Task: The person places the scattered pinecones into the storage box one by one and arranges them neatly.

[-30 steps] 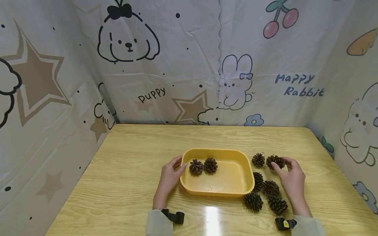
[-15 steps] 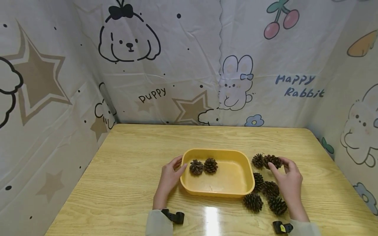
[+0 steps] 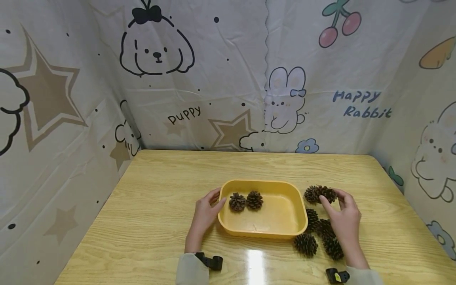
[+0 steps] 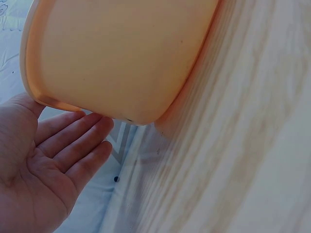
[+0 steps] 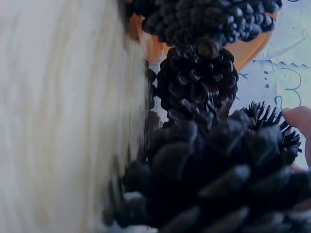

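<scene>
My left hand (image 3: 206,210) holds the left end of a yellow plastic tray (image 3: 263,234). Its thumb lies over the rim, while in the left wrist view the fingers (image 4: 80,145) stretch out with their tips at the outer wall (image 4: 121,58). Two brown pine cones, one at the left (image 3: 236,202) and one beside it (image 3: 254,200), sit inside the tray's left half. My right hand (image 3: 345,215) pinches another pine cone (image 3: 328,194) between thumb and fingers, to the right of the tray. That cone overlaps a further pine cone (image 3: 311,194) in the head view.
Several more pine cones, among them one at the tray's near right corner (image 3: 305,244) and one below my right hand (image 3: 333,248), lie close together on the wooden table (image 3: 160,186). A white printed cloth (image 3: 228,87) hangs behind the table and along both sides.
My right hand has moved left with the pinched pine cone, toward the tray and in front of the neighbouring cone. My left hand and the tray have stayed in place.
</scene>
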`<state>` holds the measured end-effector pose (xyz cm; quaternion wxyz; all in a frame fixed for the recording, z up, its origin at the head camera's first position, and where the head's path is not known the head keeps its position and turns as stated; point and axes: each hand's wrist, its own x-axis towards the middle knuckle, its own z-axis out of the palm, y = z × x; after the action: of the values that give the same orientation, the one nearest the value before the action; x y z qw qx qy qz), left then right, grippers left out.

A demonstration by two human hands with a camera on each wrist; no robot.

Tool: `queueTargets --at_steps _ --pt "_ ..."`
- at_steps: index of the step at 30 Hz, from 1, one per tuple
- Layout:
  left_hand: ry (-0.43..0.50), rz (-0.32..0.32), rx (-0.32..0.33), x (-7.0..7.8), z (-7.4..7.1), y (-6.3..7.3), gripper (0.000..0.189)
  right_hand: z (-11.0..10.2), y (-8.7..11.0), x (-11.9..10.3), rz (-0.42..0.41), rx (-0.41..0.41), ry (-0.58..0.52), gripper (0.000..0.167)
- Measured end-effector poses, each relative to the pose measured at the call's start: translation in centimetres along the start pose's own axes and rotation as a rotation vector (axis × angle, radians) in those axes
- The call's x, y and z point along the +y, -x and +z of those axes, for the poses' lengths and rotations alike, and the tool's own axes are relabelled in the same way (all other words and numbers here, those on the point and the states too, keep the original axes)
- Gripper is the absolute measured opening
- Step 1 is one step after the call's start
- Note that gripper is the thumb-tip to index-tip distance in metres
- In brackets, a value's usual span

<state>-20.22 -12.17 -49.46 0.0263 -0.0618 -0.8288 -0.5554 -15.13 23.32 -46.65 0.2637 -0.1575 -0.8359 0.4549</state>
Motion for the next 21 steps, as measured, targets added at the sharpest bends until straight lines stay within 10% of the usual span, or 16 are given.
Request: queueTargets --at_steps 21 --pt "0.002 -0.023 -0.013 0.1 -0.1 0.0 0.049 1.8 0.9 -1.1 -0.142 -0.007 -0.112 0.043"
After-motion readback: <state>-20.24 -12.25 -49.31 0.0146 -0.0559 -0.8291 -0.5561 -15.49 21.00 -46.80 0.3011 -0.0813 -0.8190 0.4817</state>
